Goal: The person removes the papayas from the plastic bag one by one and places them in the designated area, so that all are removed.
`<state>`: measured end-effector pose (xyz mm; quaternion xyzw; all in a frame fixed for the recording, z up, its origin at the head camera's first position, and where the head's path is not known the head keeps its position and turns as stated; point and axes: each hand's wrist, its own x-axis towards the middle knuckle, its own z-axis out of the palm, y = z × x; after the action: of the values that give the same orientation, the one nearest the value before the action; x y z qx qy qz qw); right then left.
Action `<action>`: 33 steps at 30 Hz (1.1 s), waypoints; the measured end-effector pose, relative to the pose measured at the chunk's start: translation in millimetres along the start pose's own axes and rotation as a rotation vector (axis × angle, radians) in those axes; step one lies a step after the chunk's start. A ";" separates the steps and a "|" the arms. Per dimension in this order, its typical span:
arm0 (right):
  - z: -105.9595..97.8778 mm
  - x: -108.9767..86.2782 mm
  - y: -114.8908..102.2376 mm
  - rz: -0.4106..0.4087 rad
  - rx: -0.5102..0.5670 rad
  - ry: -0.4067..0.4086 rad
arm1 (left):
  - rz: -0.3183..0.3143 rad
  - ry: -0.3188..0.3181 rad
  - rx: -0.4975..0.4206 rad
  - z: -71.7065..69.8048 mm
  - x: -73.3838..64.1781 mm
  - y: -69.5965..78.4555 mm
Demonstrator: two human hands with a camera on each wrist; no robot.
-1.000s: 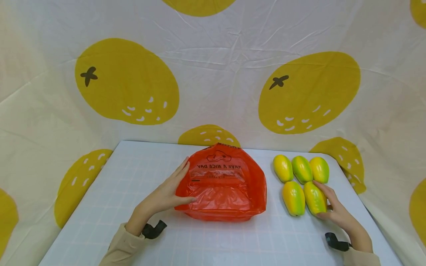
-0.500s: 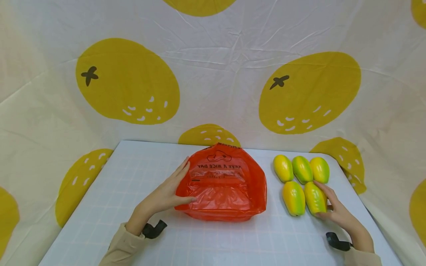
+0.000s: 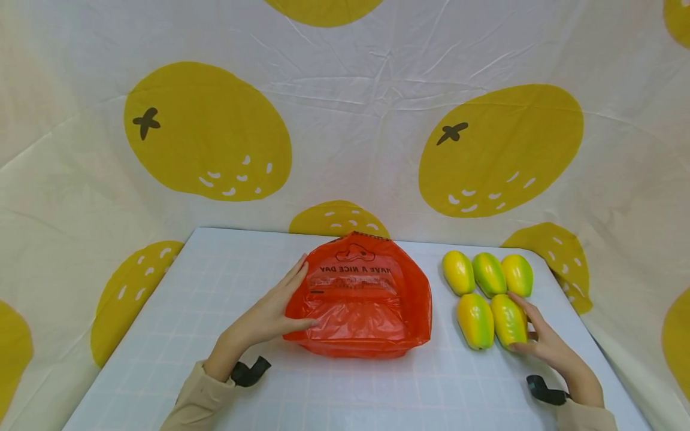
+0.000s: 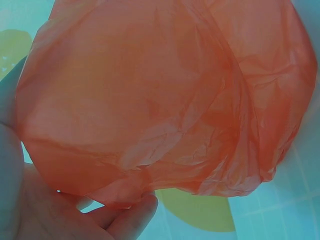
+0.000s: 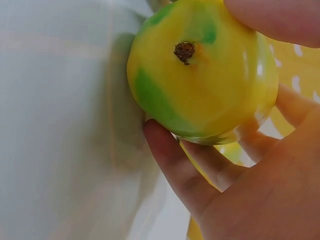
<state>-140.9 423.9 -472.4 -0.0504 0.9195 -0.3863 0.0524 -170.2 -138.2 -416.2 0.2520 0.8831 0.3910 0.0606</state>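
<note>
A red plastic bag (image 3: 358,299) with mirrored black print lies in the middle, its mouth facing me. My left hand (image 3: 272,314) rests against the bag's left side, thumb and fingers spread and fairly straight. In the left wrist view, fingertips (image 4: 142,212) touch the bag's edge. On the right, my right hand (image 3: 544,341) holds a yellow-green mango (image 3: 508,320), the front right one of its group. Thumb and fingers curve round that mango's sides in the right wrist view, where its brown stem end (image 5: 185,51) shows. The mango appears to be on the table.
Several other yellow-green mangoes stand close by: a front left one (image 3: 475,321) and a back row (image 3: 489,274). The white table (image 3: 345,395) has a faint grid. Behind it hangs a cloth (image 3: 356,137) printed with large yellow fruit.
</note>
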 end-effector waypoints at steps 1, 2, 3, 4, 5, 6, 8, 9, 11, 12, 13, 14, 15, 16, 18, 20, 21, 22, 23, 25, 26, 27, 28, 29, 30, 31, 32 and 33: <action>0.1 0.2 -0.1 0.001 0.001 -0.001 | 0.000 0.000 0.000 0.1 0.1 -0.1; 0.2 0.5 -0.2 0.000 -0.002 0.000 | 0.001 0.000 0.001 0.1 0.2 -0.1; 0.1 0.7 -0.3 0.001 -0.003 -0.002 | 0.000 0.000 0.002 0.2 0.2 -0.2; 0.2 1.0 -0.5 0.002 -0.003 -0.003 | -0.001 0.000 0.003 0.2 0.3 -0.2; 0.2 1.2 -0.6 0.000 -0.003 -0.004 | -0.003 0.000 0.002 0.1 0.3 -0.2; 0.2 1.4 -0.7 0.000 -0.003 -0.005 | -0.002 0.001 0.002 0.1 0.5 -0.2; 0.1 1.7 -0.4 -0.001 -0.001 -0.007 | -0.002 0.000 0.002 -0.1 0.5 -0.1; 0.0 2.0 0.2 -0.001 0.002 -0.010 | -0.003 0.000 0.001 -0.2 0.5 0.0; -0.2 2.5 0.5 -0.001 0.010 -0.012 | -0.005 -0.001 0.001 -0.3 0.4 0.4; -0.6 2.5 0.6 -0.001 0.013 -0.014 | -0.004 -0.002 0.001 -0.3 0.4 0.3; -0.9 2.6 0.3 0.003 0.017 -0.016 | -0.004 -0.003 0.001 -0.2 0.1 0.4; -1.1 2.8 0.1 0.005 0.019 -0.017 | -0.003 -0.003 0.002 -0.1 -0.1 0.3; -1.4 3.0 0.0 0.007 0.018 -0.018 | -0.003 -0.003 0.003 -0.2 -0.3 0.2; -1.4 2.9 -0.4 0.010 0.016 -0.018 | -0.002 -0.004 0.004 -0.2 -0.5 0.1; -1.3 2.6 -0.8 0.016 0.010 -0.018 | 0.000 -0.003 0.007 0.0 -0.9 -0.2; -0.9 2.8 -0.4 0.020 0.004 -0.018 | -0.001 -0.002 0.008 -0.1 -1.0 -0.2; -0.8 2.8 0.0 0.018 0.002 -0.018 | -0.002 -0.002 0.008 -0.3 -1.0 0.0; -0.6 2.6 0.1 0.018 0.003 -0.017 | -0.001 -0.002 0.008 -0.4 -1.1 0.2; -0.7 2.5 0.3 0.017 0.004 -0.017 | -0.001 -0.002 0.009 -0.6 -1.2 0.3; -0.9 2.5 0.5 0.014 0.003 -0.014 | -0.002 -0.002 0.009 -1.0 -1.2 0.6; -1.1 2.6 0.5 0.011 0.004 -0.014 | -0.002 -0.003 0.009 -1.2 -1.3 0.8; -1.4 2.5 0.6 0.006 0.006 -0.014 | -0.003 -0.003 0.008 -1.4 -1.4 1.0; -1.8 2.6 0.4 0.005 0.005 -0.014 | 0.002 -0.003 0.009 -1.5 -1.5 1.1; -2.1 2.8 -0.2 0.006 0.002 -0.014 | 0.000 -0.003 0.007 -1.7 -1.5 1.2; -2.4 2.9 -0.8 0.004 0.000 -0.013 | -0.001 -0.004 0.005 -1.9 -1.5 1.3; -2.6 2.9 -1.3 0.001 -0.002 -0.014 | -0.002 -0.004 0.004 -2.1 -1.6 1.5; -3.0 2.9 -1.8 -0.002 -0.001 -0.015 | -0.002 -0.005 0.003 -2.4 -1.6 1.5; -3.4 3.0 -2.1 -0.005 -0.002 -0.016 | 0.000 -0.004 0.002 -2.6 -1.6 1.4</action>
<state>-144.2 424.4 -468.7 -0.0561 0.9193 -0.3851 0.0589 -169.0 -139.8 -413.6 0.2529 0.8834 0.3895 0.0619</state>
